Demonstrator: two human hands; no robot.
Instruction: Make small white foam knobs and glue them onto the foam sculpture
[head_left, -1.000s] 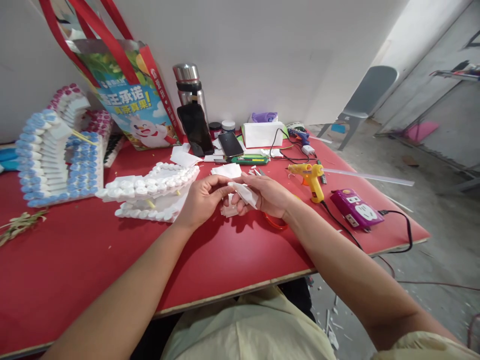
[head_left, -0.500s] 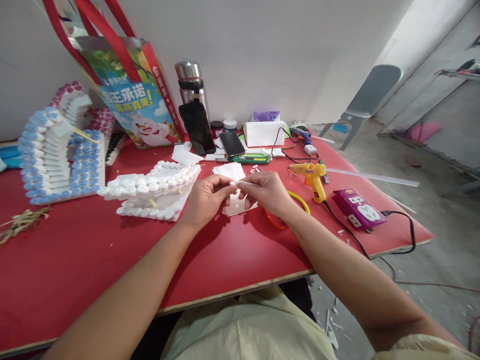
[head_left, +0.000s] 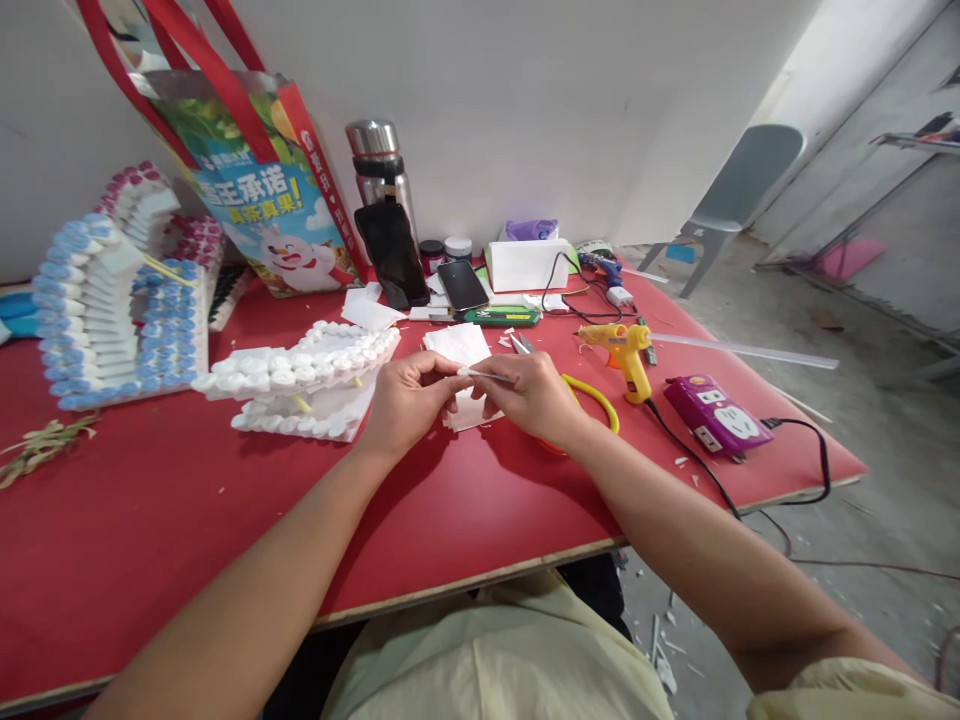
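Observation:
Both my hands meet over the middle of the red table (head_left: 150, 520). My left hand (head_left: 409, 400) and my right hand (head_left: 529, 395) pinch a small rolled white paper piece (head_left: 474, 373) between their fingertips. Under them lies a small heap of white paper pieces (head_left: 469, 410). A white model with rows of rolled paper (head_left: 300, 385) stands just left of my left hand. More white paper sheets (head_left: 457, 342) lie just beyond my fingers.
A yellow glue gun (head_left: 622, 355) and a purple power strip (head_left: 712, 415) lie to the right. Yellow-and-red scissors (head_left: 592, 400) lie beside my right wrist. A blue-and-white paper model (head_left: 112, 310), a printed bag (head_left: 262, 190), a flask (head_left: 379, 170), phones and a white box (head_left: 525, 265) stand at the back.
The white paper piece in my right hand has been folded or rolled into a thin strip, now pinched between both hands. My right hand has lifted off the scissors, showing the yellow handle.

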